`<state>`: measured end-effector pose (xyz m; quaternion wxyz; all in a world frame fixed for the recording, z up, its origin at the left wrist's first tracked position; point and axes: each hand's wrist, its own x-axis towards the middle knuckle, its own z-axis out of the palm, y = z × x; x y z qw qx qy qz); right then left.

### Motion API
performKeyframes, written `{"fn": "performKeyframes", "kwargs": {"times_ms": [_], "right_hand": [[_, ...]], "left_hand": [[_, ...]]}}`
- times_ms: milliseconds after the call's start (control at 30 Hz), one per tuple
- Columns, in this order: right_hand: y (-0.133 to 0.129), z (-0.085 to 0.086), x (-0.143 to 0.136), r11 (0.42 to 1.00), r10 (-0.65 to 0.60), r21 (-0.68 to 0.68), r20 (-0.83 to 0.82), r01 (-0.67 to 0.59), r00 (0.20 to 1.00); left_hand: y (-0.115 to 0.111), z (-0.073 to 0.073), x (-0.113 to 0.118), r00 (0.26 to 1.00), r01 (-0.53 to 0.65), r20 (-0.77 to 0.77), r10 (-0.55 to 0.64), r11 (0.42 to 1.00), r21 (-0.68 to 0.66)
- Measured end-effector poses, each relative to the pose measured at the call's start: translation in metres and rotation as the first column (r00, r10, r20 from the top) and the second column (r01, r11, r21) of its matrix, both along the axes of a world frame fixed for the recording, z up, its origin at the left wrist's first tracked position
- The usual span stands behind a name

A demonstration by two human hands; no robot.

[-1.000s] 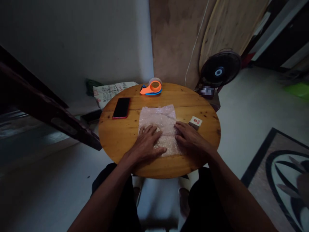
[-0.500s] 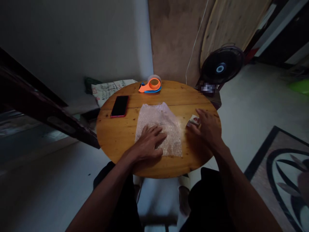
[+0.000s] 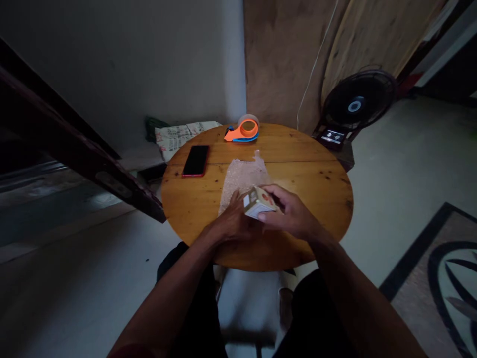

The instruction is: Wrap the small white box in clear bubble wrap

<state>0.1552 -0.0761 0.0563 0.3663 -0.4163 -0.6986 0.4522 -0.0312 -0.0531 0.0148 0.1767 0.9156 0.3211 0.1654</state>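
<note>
A small white box with reddish marks is held above the table by my right hand, thumb on the near side and fingers behind. My left hand is at the near part of a sheet of clear bubble wrap, just left of the box. The box and shadow partly hide its fingers, so its grip is unclear. The wrap lies on the round wooden table, its near part covered by my hands.
An orange and blue tape dispenser stands at the table's far edge. A black phone with a red edge lies at the left. Beyond the table are a printed sack and a dark fan.
My right hand has picked up the box from the table's right side and brought it left over the wrap. My left hand has shifted on the wrap, whose near part now looks disturbed.
</note>
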Motion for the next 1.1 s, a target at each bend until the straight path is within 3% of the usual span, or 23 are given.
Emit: {"fn": "performKeyframes", "kwargs": {"times_ms": [100, 167, 333, 533, 700, 833, 967, 1100], "right_hand": [[0.014, -0.006, -0.009, 0.98, -0.029, -0.198, -0.067, 0.016, 0.997], [0.025, -0.01, -0.002, 0.972, -0.086, -0.222, -0.015, 0.081, 0.996], [0.036, -0.018, 0.02, 0.971, -0.182, -0.139, 0.11, 0.196, 0.977], [0.033, -0.031, 0.017, 0.974, -0.195, -0.078, 0.182, 0.212, 0.964], [0.032, -0.041, 0.008, 0.961, -0.269, 0.145, 0.279, 0.236, 0.922], [0.029, -0.051, 0.004, 0.954, -0.249, 0.253, 0.352, 0.164, 0.902], [0.029, -0.053, 0.009, 0.968, -0.201, 0.222, 0.383, 0.121, 0.902], [0.026, -0.043, 0.01, 0.977, -0.179, 0.181, 0.399, 0.114, 0.899]], "left_hand": [[-0.001, -0.001, 0.001, 1.0, -0.012, -0.006, 0.012, 1.0, -0.004], [-0.001, -0.001, -0.001, 0.999, -0.002, -0.035, 0.001, 1.0, -0.016], [-0.001, 0.002, -0.015, 0.996, -0.083, -0.023, 0.084, 0.995, 0.047], [0.0, -0.001, -0.028, 0.959, -0.28, -0.011, 0.282, 0.957, 0.08], [0.001, -0.004, -0.029, 0.958, -0.284, -0.024, 0.285, 0.958, 0.047], [0.002, -0.003, -0.029, 0.959, -0.282, -0.013, 0.283, 0.958, 0.041], [0.003, -0.002, -0.029, 0.961, -0.276, -0.006, 0.277, 0.96, 0.032], [0.004, -0.001, -0.03, 0.964, -0.265, -0.009, 0.265, 0.964, 0.026]]}}
